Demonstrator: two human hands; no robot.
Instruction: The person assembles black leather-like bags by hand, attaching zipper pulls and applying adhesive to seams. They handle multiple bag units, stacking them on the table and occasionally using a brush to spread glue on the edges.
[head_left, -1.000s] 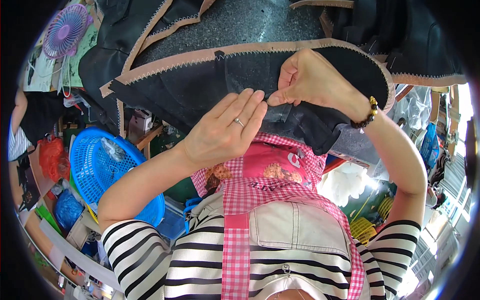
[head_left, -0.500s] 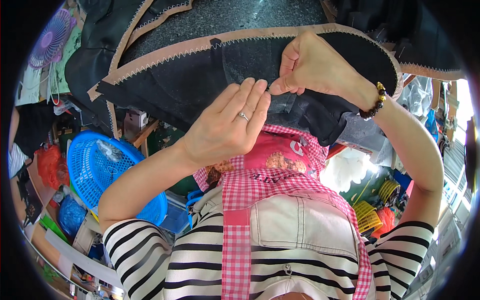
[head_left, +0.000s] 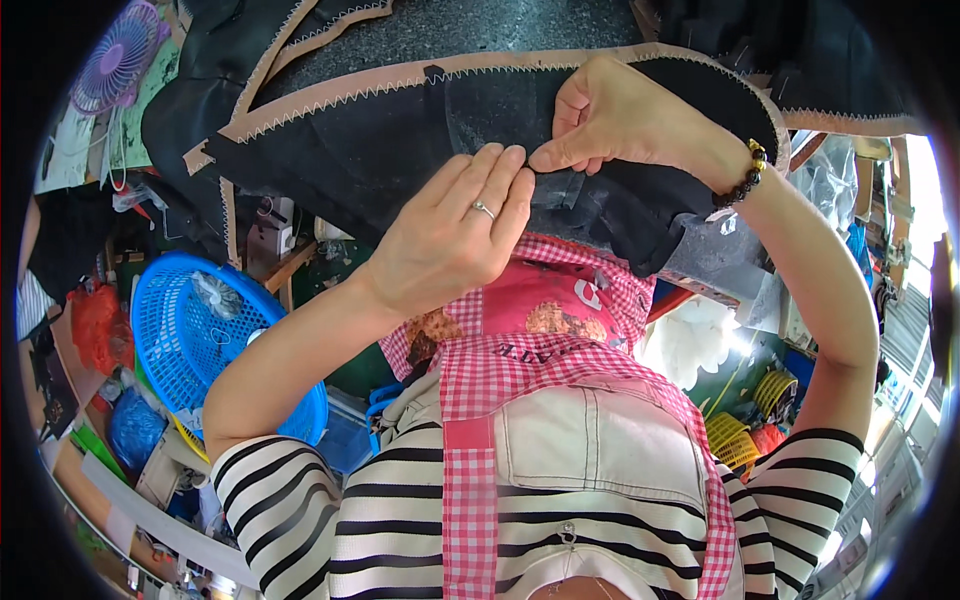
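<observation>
A black fabric piece (head_left: pixel 370 150), edged with a tan strip (head_left: pixel 340 95) sewn on in white zigzag stitching, lies over the near side of a dark speckled tabletop (head_left: pixel 480 30). My left hand (head_left: pixel 450 230) reaches across it, fingers pressed together and a ring on one; its thumb is hidden beneath. Right beside those fingertips, my right hand (head_left: pixel 630 125) pinches the same fabric between thumb and curled fingers. Both sets of fingertips nearly meet at one spot. Anything small between them is too hidden to make out. Below my hands, the fabric hangs in folds over the table's front edge.
More black pieces with tan edging (head_left: pixel 850 120) lie at the far right and far left. A blue plastic basket (head_left: pixel 150 300) stands low on the left, near a red bag (head_left: pixel 98 325). There is a purple fan (head_left: pixel 115 60) at far left and yellow baskets (head_left: pixel 733 440) at lower right.
The view has shifted slightly. Both hands keep nearly the same hold at the same spot on the fabric, with only a slight movement of the fingers.
</observation>
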